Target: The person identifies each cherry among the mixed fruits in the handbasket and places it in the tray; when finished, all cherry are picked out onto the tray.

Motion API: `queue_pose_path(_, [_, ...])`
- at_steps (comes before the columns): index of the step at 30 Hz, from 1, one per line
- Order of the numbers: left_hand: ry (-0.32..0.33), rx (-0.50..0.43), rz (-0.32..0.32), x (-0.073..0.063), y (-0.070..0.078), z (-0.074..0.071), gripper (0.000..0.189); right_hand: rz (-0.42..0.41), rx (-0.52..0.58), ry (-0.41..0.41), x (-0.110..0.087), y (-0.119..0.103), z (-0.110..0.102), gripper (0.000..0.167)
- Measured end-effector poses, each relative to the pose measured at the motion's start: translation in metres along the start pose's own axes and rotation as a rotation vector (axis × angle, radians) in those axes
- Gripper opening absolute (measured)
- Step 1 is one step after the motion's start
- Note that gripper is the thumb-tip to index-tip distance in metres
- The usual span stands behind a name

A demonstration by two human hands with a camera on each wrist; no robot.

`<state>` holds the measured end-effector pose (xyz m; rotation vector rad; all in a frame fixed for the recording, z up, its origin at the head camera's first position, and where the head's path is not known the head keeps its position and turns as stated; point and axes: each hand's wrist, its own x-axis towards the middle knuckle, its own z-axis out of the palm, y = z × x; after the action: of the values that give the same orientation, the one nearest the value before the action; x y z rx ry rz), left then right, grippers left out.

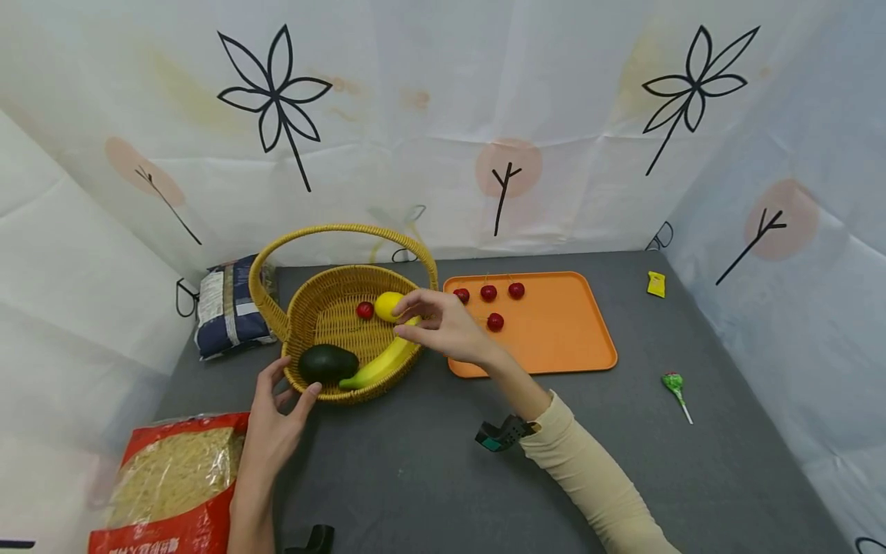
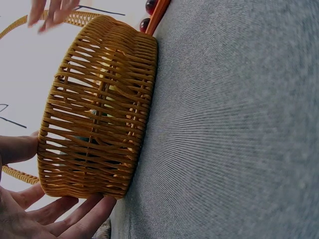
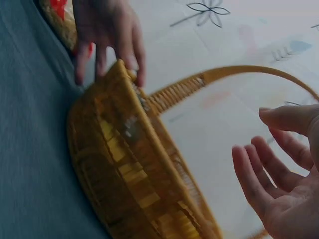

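A yellow wicker basket (image 1: 325, 319) with a tall arched handle stands on the grey table. Inside it lie a dark green avocado (image 1: 328, 363), a banana (image 1: 384, 363), a yellow lemon (image 1: 388, 306) and one red cherry (image 1: 364, 310). My left hand (image 1: 275, 423) grips the basket's near left side, its thumb at the rim and fingers against the woven wall (image 2: 99, 114). Over the basket's right side hovers my right hand (image 1: 443, 327), fingers loosely bent and holding nothing. In the right wrist view, that hand (image 3: 284, 184) shows a gap between thumb and fingers.
Right of the basket, an orange tray (image 1: 554, 331) carries several cherries (image 1: 495, 322). A yellow packet (image 1: 656, 284) and a green lollipop (image 1: 673, 382) lie farther right. At left are a dark blue bag (image 1: 235, 308) and a red pasta bag (image 1: 176, 477). White cloth walls enclose the table.
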<state>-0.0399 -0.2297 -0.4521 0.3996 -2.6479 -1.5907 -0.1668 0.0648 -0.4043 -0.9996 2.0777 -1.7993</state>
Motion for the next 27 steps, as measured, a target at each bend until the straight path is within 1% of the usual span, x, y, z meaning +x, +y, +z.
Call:
queue_pose_path(3, [-0.002,0.003,-0.004,0.001,0.000,0.000,0.082,0.023,0.002,-0.043,0.022,0.008,0.016,0.031])
queue_pose_path(5, [-0.005,0.005,-0.007,0.002,0.000,0.000,0.083,0.045,-0.026,-0.063,0.037,0.014,0.026,0.032])
queue_pose_path(9, [-0.010,0.009,-0.009,0.002,0.000,-0.001,0.083,0.082,-0.138,-0.086,0.064,0.027,0.045,0.034])
queue_pose_path(12, [-0.018,0.010,-0.018,0.001,0.000,-0.001,0.083,0.113,-0.211,-0.098,0.079,0.035,0.058,0.034])
queue_pose_path(15, [-0.030,0.013,-0.030,0.002,0.001,-0.001,0.085,0.143,-0.219,-0.096,0.090,0.039,0.067,0.035])
queue_pose_path(19, [-0.035,0.015,-0.034,0.002,0.001,-0.001,0.085,0.191,-0.224,-0.068,0.098,0.043,0.076,0.036])
queue_pose_path(27, [-0.028,0.019,-0.035,0.001,0.003,-0.001,0.083,0.280,-0.246,-0.041,0.112,0.053,0.083,0.035])
